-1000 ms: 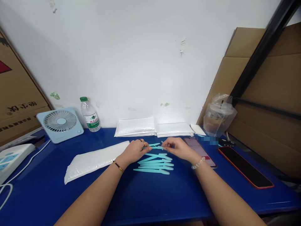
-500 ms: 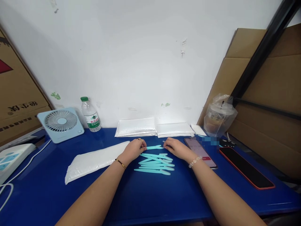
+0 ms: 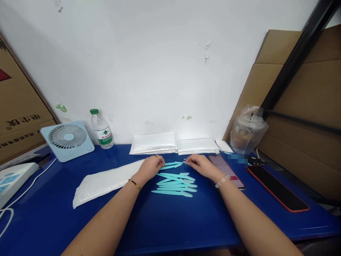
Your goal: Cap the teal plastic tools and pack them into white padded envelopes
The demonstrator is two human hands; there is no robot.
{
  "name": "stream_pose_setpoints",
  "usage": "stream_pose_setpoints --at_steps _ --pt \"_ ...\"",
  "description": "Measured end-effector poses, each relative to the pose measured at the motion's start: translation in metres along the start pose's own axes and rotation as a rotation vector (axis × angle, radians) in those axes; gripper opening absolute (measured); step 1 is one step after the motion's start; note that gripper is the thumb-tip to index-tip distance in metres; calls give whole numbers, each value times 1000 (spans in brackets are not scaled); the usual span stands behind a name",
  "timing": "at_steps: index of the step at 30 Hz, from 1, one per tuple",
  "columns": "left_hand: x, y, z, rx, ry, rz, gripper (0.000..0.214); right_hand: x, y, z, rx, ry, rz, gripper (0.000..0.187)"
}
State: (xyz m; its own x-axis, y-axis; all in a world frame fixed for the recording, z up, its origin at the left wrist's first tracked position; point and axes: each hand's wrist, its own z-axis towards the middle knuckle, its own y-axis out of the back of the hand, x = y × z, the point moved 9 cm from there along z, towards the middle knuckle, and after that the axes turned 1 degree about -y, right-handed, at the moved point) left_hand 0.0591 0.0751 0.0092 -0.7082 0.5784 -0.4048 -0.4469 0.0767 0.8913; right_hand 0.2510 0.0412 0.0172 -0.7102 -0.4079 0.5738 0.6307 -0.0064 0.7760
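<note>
Between my hands, teal eyebrow razors [image 3: 170, 165] lie close together, with their blade ends pointing right. My left hand [image 3: 153, 166] pinches the handle ends of these razors at their left. At the other end, my right hand [image 3: 198, 165] has its fingertips closed on a small clear cap [image 3: 185, 161], partly hidden by the fingers. A loose pile of several more teal razors [image 3: 174, 185] lies on the blue table [image 3: 170, 220], just nearer to me than both hands. A white padded mailer [image 3: 106, 183] rests beside my left wrist.
Stacks of white padded mailers [image 3: 153, 143] lie along the wall. A light blue fan [image 3: 68, 140], a water bottle [image 3: 102, 131] and a power strip [image 3: 16, 181] stand left. At right are a lit phone [image 3: 226, 172], a dark red-edged phone [image 3: 277, 188] and a bagged drink cup [image 3: 246, 131].
My right hand has shifted slightly right, and the clear cap shows more plainly at its fingertips. The razors between my hands have turned a little. The pile looks the same.
</note>
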Motion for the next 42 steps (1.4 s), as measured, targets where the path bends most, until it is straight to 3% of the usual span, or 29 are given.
stream_pose_setpoints --at_steps 7,11,13,18,21,27,33,42 --pt "-13 1 -1 22 -9 -40 17 13 -5 0 0 40 30 18" --pt "-25 -4 -7 149 -39 -129 20 21 -11 -5 123 59 121 17" --pt "-25 -5 -9 175 -25 -157 24 15 -7 -4 113 35 120 18" --pt "-12 0 -4 42 -22 -38 25 -20 12 4 -191 -90 -132 16" --pt "-8 -8 1 72 -36 -3 19 -32 0 10 -166 -118 -142 12" --pt "-10 -6 3 62 -62 23 21 -37 -11 9 -71 -199 73 10" --pt "-9 -6 4 45 -63 21 22 -19 -13 10 -51 -113 93 9" --pt "-9 -7 4 37 -71 15 23 -13 -16 12 -106 -52 47 11"
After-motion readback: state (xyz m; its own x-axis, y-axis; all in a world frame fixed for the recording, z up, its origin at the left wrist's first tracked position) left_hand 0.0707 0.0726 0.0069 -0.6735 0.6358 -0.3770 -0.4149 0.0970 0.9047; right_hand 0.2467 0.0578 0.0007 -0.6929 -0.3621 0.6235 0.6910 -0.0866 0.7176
